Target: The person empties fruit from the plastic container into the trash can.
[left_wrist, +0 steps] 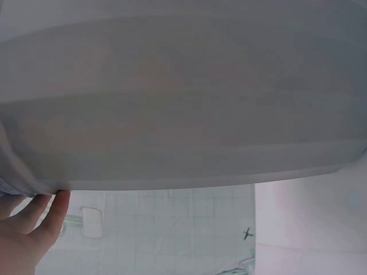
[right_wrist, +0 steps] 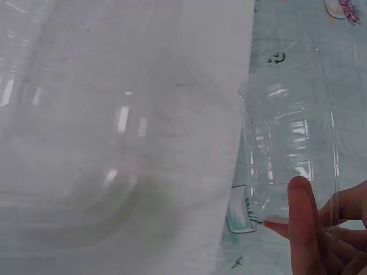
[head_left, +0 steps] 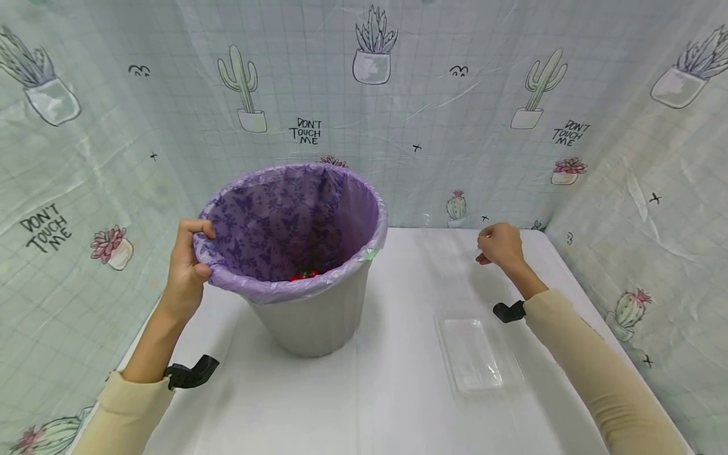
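Observation:
A grey waste bin (head_left: 318, 322) lined with a purple bag (head_left: 296, 292) stands on the white table. My left hand (head_left: 189, 262) grips its rim at the left, thumb outside and fingers over the edge. In the left wrist view the bin's wall (left_wrist: 183, 103) fills most of the picture, with fingertips (left_wrist: 59, 209) at its edge. Small red things (head_left: 304, 275) lie inside the bin. To the right, my right hand (head_left: 502, 245) is raised over the table. It pinches a clear plastic tray (right_wrist: 281, 137) by one end, thumb on the near side; the tray barely shows in the head view.
A second clear plastic tray (head_left: 472, 354) lies on the white table (head_left: 398, 404), right of the bin and nearer than the right hand. Patterned sheeting (head_left: 421, 114) with cactus drawings hangs behind the table and along both sides.

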`<state>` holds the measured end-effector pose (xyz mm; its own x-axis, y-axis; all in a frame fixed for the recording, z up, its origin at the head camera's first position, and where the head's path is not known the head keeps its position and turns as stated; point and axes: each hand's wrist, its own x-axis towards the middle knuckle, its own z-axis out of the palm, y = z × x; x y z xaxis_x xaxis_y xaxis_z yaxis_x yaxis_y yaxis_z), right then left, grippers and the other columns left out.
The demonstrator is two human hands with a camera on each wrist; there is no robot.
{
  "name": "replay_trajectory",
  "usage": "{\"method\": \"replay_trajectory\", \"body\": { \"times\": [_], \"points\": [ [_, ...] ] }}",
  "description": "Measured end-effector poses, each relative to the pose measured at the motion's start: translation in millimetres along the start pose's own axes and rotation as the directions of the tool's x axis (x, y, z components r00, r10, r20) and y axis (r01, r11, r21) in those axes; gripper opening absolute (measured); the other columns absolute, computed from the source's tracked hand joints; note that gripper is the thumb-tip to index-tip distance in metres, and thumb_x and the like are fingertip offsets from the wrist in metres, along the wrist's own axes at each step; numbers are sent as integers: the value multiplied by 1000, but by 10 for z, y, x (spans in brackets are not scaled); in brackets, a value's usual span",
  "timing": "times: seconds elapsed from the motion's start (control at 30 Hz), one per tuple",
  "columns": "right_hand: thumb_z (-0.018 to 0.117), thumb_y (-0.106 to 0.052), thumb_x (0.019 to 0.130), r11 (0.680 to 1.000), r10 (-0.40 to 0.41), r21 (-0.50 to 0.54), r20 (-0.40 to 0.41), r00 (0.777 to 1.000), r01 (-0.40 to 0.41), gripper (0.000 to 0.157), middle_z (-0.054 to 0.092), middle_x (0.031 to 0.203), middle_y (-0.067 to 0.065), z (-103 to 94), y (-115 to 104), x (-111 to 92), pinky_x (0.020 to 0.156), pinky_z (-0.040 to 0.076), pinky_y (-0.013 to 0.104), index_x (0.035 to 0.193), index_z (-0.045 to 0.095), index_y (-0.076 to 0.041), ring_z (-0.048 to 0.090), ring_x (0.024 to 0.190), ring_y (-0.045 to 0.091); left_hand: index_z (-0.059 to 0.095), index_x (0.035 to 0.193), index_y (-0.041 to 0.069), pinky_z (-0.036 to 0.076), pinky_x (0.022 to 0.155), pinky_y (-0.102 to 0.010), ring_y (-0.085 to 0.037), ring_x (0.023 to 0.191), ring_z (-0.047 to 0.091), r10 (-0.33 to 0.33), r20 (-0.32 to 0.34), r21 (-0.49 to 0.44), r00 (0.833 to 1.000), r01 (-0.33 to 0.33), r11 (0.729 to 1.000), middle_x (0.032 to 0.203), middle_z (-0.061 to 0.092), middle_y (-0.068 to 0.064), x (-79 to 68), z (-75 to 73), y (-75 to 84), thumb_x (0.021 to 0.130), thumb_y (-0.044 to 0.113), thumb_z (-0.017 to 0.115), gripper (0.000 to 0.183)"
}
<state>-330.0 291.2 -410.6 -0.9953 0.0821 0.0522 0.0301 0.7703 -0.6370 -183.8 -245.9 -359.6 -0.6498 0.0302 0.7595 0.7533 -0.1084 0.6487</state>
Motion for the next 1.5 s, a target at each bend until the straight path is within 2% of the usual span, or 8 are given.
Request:
{"method": "replay_trajectory", "body": {
  "times": [0.27, 0.43, 0.53, 0.87, 1.1, 1.27, 1.37, 1.5],
  "points": [
    [47, -9, 100, 995, 87, -64, 148, 985, -79, 37, 74, 103, 31, 125, 153, -10, 57, 59, 26, 123, 63, 16, 72, 54, 16, 50, 110, 2, 28, 58, -27, -12, 74, 40, -6, 4, -5, 1000, 6, 1000, 93, 44, -2, -13, 3, -1, 77, 61, 83, 75],
    [46, -9, 99, 988, 153, -63, 168, 974, -144, 41, 71, 111, 33, 159, 200, 20, 59, 61, 30, 128, 59, 17, 71, 54, 17, 50, 111, 2, 27, 57, -28, -12, 73, 39, -8, 8, 4, 1000, 8, 1000, 93, 45, -2, -5, 9, -5, 77, 62, 83, 76],
    [47, -12, 99, 984, 167, -89, 184, 969, -153, 43, 73, 104, 30, 173, 226, 53, 62, 62, 34, 128, 58, 18, 71, 55, 17, 50, 111, 2, 27, 56, -28, -11, 71, 39, -5, 4, 7, 1000, 5, 1000, 91, 44, -1, 2, 17, -4, 77, 62, 83, 76],
    [51, -16, 96, 970, 175, -210, 276, 945, -119, 36, 71, 80, 16, 177, 324, 69, 60, 60, 32, 114, 60, 14, 71, 56, 18, 51, 111, 4, 30, 57, -26, -11, 72, 40, -19, -2, 0, 1000, 19, 1000, 92, 44, -2, 3, 41, 10, 76, 61, 83, 75],
    [55, -36, 102, 920, 177, -390, 307, 935, -47, 46, 69, 103, 24, 3, 125, -70, 60, 55, 35, 115, 59, 8, 72, 59, 22, 50, 117, 6, 38, 67, -22, -15, 88, 44, -90, 30, 21, 995, 89, 996, 103, 45, -5, -53, 20, 109, 77, 64, 80, 77],
    [54, -39, 104, 876, 95, -482, 228, 969, 27, 44, 70, 81, 16, -213, -49, -205, 55, 49, 37, 104, 64, 5, 66, 57, 22, 50, 136, 7, 47, 91, -21, -19, 115, 49, -155, 72, 7, 985, 155, 988, 130, 48, -11, -118, -5, 120, 84, 55, 79, 77],
    [53, -36, 105, 884, -6, -460, 177, 984, 87, 43, 69, 68, 10, -345, -136, -253, 51, 47, 35, 105, 65, 5, 63, 57, 21, 33, 155, 9, 47, 101, -23, -23, 130, 49, -132, 117, -21, 984, 135, 991, 149, 43, -15, -161, -55, 81, 85, 62, 75, 97],
    [54, -32, 105, 906, -146, -377, 146, 978, 192, 42, 72, 70, 12, -526, -200, -268, 48, 46, 34, 116, 63, 8, 65, 56, 19, 9, 164, 20, 46, 105, -26, -24, 136, 50, -157, 120, -58, 980, 164, 985, 157, 40, -16, -183, -139, 20, 86, 73, 66, 111]
  ]
}}
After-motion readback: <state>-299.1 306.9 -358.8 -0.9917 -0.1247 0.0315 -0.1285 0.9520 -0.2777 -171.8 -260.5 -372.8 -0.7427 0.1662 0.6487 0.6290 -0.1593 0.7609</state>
